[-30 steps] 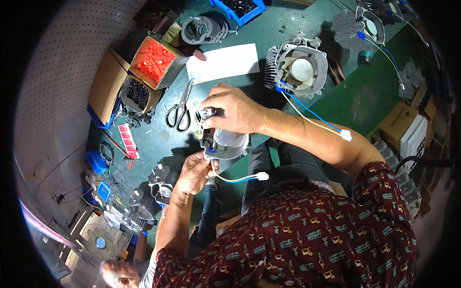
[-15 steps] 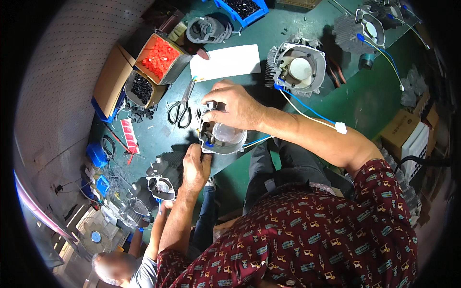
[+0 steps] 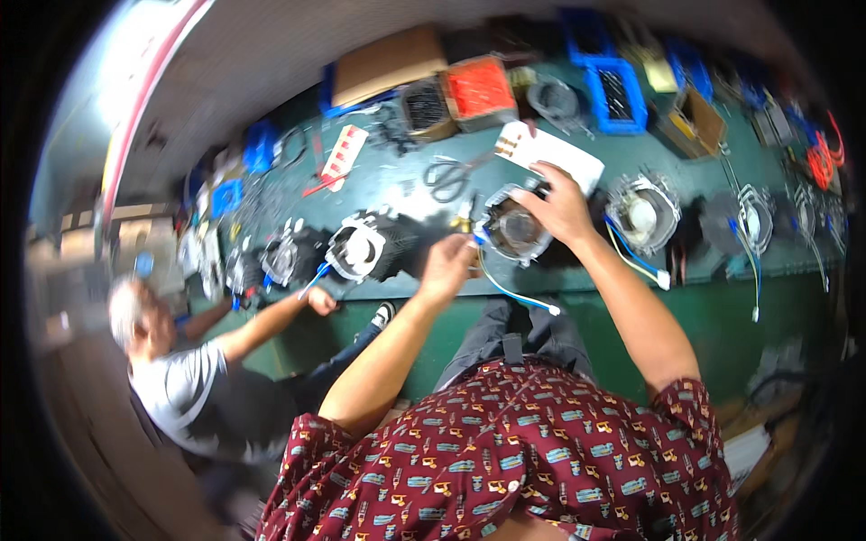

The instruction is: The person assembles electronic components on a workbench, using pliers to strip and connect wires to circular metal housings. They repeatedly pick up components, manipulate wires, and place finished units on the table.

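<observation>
Moved since the earlier frame: whole view, now swung to show more of the bench (image 3: 397,187) and the co-worker (image 3: 194,383); also wires (image 3: 507,292), formerly out under the right wrist, now curved out just beside the left hand (image 3: 448,265), on the person's side. Bench beneath and to both sides of the hands. Co-worker in grey, well left of the left hand. Held metal housing (image 3: 519,229) under the right hand (image 3: 565,207), just right of the left hand; resting or lifted, cannot tell. Second housing (image 3: 642,216) near, right of the right hand; third housing (image 3: 357,251) left of the left hand. Box of orange-red bits (image 3: 488,121) beyond both hands; white sheet (image 3: 577,160) just beyond the right hand. Right hand: thumb and fingers parted over the rim, actual pinch too blurred to tell. Left hand: fingers bunched at the near-left edge, hold unclear. Scissors (image 3: 446,180) beyond the left hand. Done, by judgement: wires and white plug (image 3: 553,309) already on the held housing, same as on the second. Left: not readable, rim detail hidden by right fingers and blur.
</observation>
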Demonstrator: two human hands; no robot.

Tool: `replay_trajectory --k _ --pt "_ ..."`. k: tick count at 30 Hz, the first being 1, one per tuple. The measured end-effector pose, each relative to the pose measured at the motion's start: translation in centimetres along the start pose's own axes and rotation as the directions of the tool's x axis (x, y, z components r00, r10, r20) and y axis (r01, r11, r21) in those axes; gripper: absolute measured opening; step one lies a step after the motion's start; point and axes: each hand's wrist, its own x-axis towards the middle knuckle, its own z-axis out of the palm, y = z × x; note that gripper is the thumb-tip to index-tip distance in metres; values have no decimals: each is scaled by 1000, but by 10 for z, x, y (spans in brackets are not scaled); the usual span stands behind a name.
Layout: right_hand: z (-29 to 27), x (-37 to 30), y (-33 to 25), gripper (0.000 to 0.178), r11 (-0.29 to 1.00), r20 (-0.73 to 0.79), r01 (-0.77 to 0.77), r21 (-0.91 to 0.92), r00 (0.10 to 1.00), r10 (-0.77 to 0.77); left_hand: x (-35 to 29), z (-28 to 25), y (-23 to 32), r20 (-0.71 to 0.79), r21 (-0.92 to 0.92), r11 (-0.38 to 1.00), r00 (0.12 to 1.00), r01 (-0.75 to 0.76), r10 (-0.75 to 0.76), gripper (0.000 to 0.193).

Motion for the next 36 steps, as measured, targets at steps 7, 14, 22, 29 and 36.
replay_trajectory --k 7,14,22,29,36 --pt "-4 -4 -30 58 927 -14 89 -364 995 -101 -70 -65 3 -173 536 764 839 -359 516 24" --pt "46 -46 -143 24 948 111 312 -61 946 -304 -67 -231 -50 -219 938 327 541 -111 812 44" --pt "239 -95 -126 25 828 602 -545 136 709 368 -23 -287 -55 -98 968 251 906 -10 412 46" --pt "372 -107 -123 48 561 570 -823 -83 423 704 -29 -321 -52 -75 632 757 958 -169 277 34" --pt "387 -121 -132 19 584 507 -809 67 532 678 -49 -320 -56 -6 -87 996 1000 -25 25 25"
